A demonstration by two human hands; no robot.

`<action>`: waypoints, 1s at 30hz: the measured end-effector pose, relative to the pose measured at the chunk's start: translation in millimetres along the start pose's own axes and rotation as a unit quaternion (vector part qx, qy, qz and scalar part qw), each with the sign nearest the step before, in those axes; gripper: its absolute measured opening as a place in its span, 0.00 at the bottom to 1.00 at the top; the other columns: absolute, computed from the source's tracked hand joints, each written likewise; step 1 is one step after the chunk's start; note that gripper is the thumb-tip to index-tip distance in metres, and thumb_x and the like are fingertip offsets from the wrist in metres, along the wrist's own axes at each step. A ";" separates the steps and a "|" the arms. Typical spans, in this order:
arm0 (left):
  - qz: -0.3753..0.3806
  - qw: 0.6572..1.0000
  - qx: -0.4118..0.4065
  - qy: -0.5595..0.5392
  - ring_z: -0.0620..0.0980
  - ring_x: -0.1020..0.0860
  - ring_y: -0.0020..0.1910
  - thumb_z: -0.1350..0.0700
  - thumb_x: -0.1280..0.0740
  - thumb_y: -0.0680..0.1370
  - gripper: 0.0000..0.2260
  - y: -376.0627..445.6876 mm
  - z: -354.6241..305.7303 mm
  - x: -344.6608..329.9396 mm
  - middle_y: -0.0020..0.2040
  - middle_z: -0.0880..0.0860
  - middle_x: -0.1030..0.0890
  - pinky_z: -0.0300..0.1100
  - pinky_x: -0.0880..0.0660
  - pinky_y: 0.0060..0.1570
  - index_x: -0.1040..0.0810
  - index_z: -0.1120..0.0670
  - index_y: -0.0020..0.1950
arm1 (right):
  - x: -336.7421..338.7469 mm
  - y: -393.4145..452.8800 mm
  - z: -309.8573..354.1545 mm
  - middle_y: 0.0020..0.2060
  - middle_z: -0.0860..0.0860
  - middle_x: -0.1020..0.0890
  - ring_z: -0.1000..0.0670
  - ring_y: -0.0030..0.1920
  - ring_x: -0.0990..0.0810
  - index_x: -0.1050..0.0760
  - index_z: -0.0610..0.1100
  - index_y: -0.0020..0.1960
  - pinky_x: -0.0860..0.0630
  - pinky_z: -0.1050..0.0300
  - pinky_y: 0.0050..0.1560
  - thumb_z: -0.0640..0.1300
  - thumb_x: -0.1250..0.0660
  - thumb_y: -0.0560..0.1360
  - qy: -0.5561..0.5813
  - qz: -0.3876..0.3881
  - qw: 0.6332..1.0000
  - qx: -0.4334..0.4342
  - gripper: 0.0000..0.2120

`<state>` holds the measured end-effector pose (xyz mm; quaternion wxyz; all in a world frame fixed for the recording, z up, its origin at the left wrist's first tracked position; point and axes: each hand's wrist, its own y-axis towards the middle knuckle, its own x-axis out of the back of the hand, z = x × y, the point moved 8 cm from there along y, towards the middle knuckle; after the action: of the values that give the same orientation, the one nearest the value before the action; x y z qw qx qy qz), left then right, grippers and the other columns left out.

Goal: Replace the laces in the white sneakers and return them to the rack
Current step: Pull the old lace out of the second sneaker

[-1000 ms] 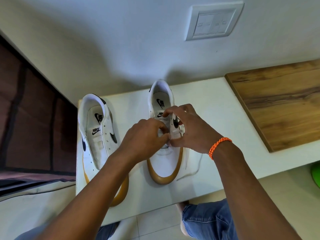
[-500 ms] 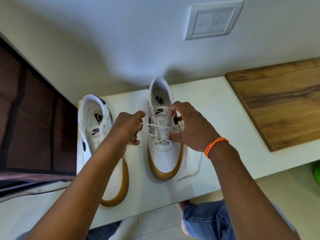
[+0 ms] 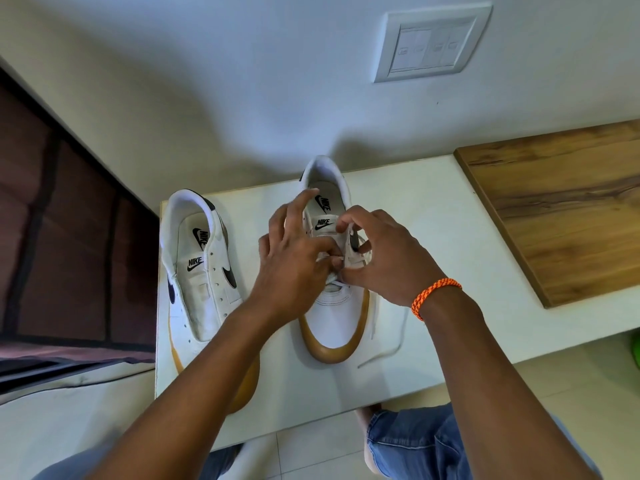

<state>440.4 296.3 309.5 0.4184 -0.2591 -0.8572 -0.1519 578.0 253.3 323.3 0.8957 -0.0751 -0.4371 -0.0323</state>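
From the head view, I had both hands over the lacing of the right-hand sneaker (image 3: 334, 306), which stood on the white table (image 3: 433, 244) with its gum toe toward me. My right hand (image 3: 388, 261) pinched the white lace (image 3: 349, 252) between thumb and curled fingers at the eyelet flap on that side, beside the tongue. My left hand (image 3: 294, 261) met it at the same spot, thumb and lower fingers closed on the lace while the index finger stuck out straight over the shoe's opening. A loose lace end (image 3: 391, 351) trailed on the table just right of the toe. The unlaced sneaker (image 3: 204, 271) lay to the left, apart from both hands.
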 end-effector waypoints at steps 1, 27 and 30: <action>-0.007 1.000 0.010 -0.025 0.55 0.47 0.82 0.50 0.24 0.78 0.03 3.2 2.7 4.8 0.84 0.46 0.45 0.61 0.37 0.72 0.13 0.41 0.49 | -0.1 0.1 -1.1 0.57 0.53 0.25 0.48 0.50 0.18 0.31 0.61 0.61 0.16 0.48 0.47 0.55 0.19 0.69 0.004 0.001 1.000 -0.004 0.28; -0.114 0.988 0.086 -0.066 0.50 0.32 0.68 0.51 0.29 0.83 0.07 6.0 15.4 31.9 0.73 0.45 0.31 0.50 0.40 0.61 0.16 0.43 0.45 | 0.4 0.3 -2.5 0.61 0.51 0.24 0.46 0.50 0.17 0.30 0.60 0.66 0.16 0.50 0.52 0.51 0.15 0.65 0.031 0.027 0.998 -0.043 0.35; -0.146 0.987 0.060 -0.029 0.51 0.29 0.65 0.52 0.29 0.82 0.04 3.3 8.4 35.2 0.72 0.48 0.29 0.53 0.35 0.61 0.16 0.42 0.53 | -0.7 -0.2 -1.5 0.60 0.51 0.25 0.46 0.51 0.18 0.30 0.61 0.66 0.16 0.47 0.53 0.50 0.15 0.65 0.038 0.029 0.998 -0.043 0.36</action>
<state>418.7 314.2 332.7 0.3819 -0.1093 -0.9050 -0.1521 578.7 252.8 321.9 0.9083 -0.1246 -0.3984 -0.0274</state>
